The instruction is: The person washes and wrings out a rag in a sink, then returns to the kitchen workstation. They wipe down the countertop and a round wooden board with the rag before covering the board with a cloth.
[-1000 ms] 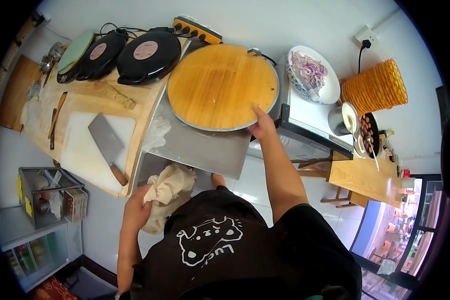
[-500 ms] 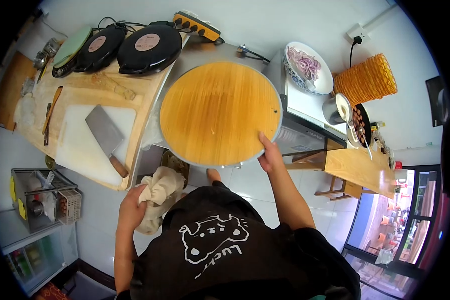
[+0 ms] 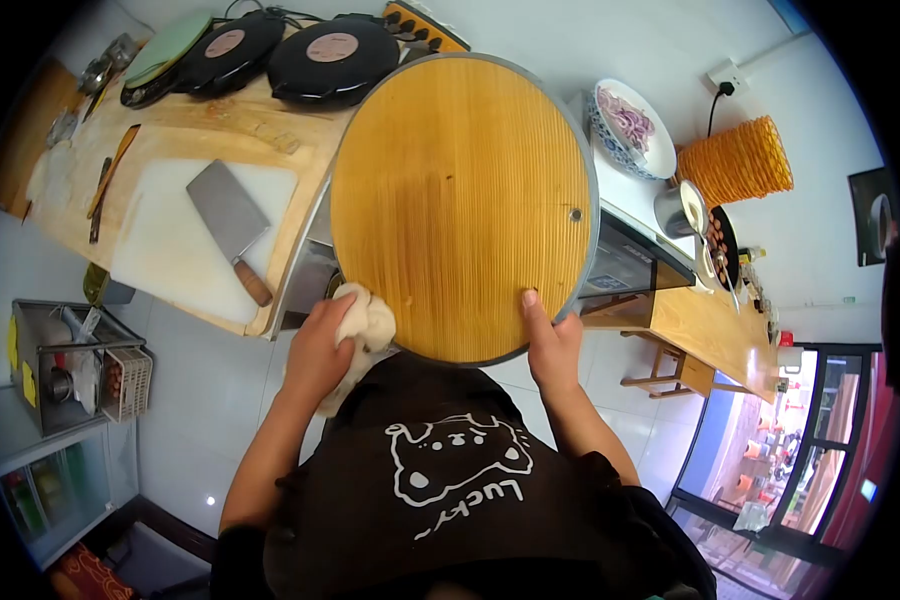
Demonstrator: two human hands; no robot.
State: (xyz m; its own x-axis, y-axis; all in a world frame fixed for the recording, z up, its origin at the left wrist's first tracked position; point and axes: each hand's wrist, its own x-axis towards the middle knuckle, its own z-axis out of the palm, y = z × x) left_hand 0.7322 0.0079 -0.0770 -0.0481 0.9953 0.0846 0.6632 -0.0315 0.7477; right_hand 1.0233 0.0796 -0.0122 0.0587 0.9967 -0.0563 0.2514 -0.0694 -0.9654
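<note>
Board [image 3: 460, 190], round, wooden and rimmed in grey, spreads ahead of and between the two hands, its near edge close to the dark apron [image 3: 360, 500]; whether they touch cannot be told. The right hand [image 3: 555, 345] pinches the board's near right edge, thumb laid on the wooden face and the other fingers mostly hidden around the rim. The left hand [image 3: 318, 350] is curled around a cream cloth [image 3: 368, 320], which bunches out to its right and overlaps the board's near left edge; how hard the cloth presses there cannot be told. Ahead and to the left of the left hand, a cleaver [image 3: 228, 210] lies on a white cutting board [image 3: 155, 240], its wooden handle pointing back toward that hand. Both are on a pale wooden worktop [image 3: 210, 122], and at its far side, well ahead of the same hand, sit black round appliances [image 3: 315, 85] near an orange power strip [image 3: 425, 22]. Ahead and to the right of the right hand stands a patterned bowl [image 3: 615, 150] of sliced onion [image 3: 626, 120]. Farther right of that hand come a metal pot [image 3: 672, 212], an orange wire basket [image 3: 738, 162] and a dark pan [image 3: 732, 240].
</note>
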